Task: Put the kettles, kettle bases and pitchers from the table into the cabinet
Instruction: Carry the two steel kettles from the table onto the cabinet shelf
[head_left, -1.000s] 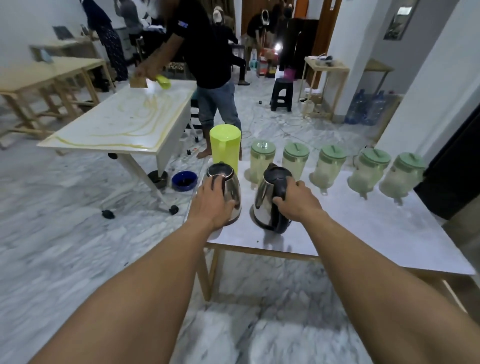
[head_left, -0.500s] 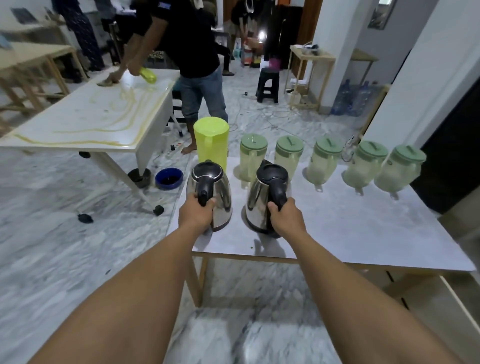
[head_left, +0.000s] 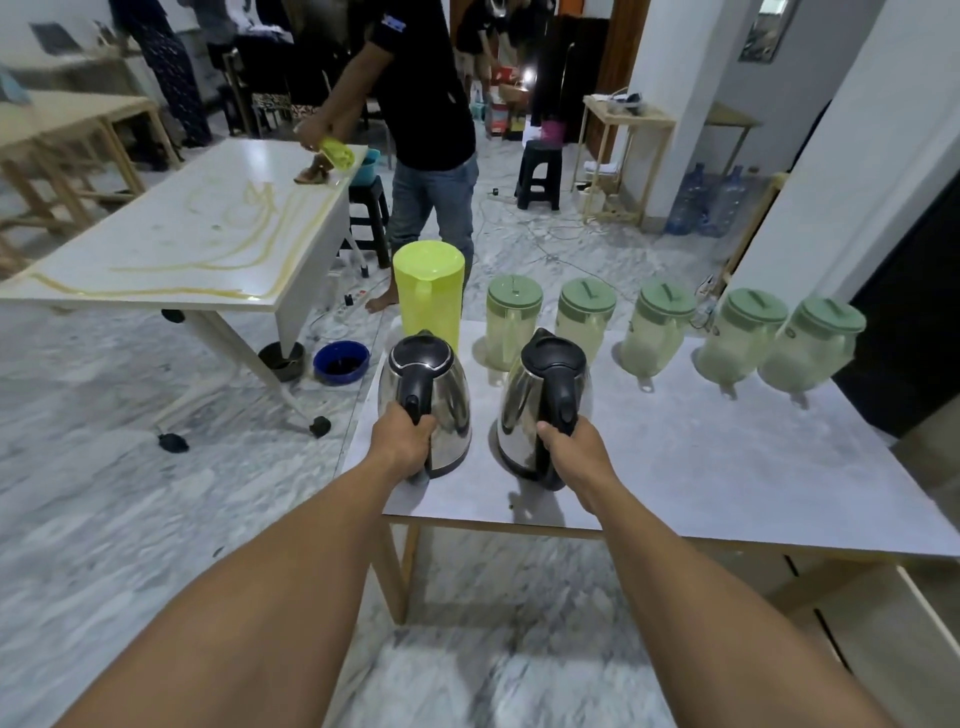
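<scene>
Two steel kettles with black lids and handles stand near the front left corner of the grey table (head_left: 701, 467). My left hand (head_left: 402, 441) grips the handle of the left kettle (head_left: 441, 400). My right hand (head_left: 569, 452) grips the handle of the right kettle (head_left: 524, 405). Behind them stands a tall yellow-green pitcher (head_left: 428, 293). Several pale pitchers with green lids (head_left: 511, 322) line the table's far edge to the right. I cannot tell whether bases sit under the kettles.
A person in a black shirt (head_left: 426, 104) stands just beyond the table, working at a white wheeled table (head_left: 182, 244) on the left. A blue bowl (head_left: 341, 362) and a dark pot lie on the marble floor. A dark opening (head_left: 914, 322) is at the right.
My hands have slid from the kettle tops down onto the handles and closed on them. The view has drawn back a little from the table.
</scene>
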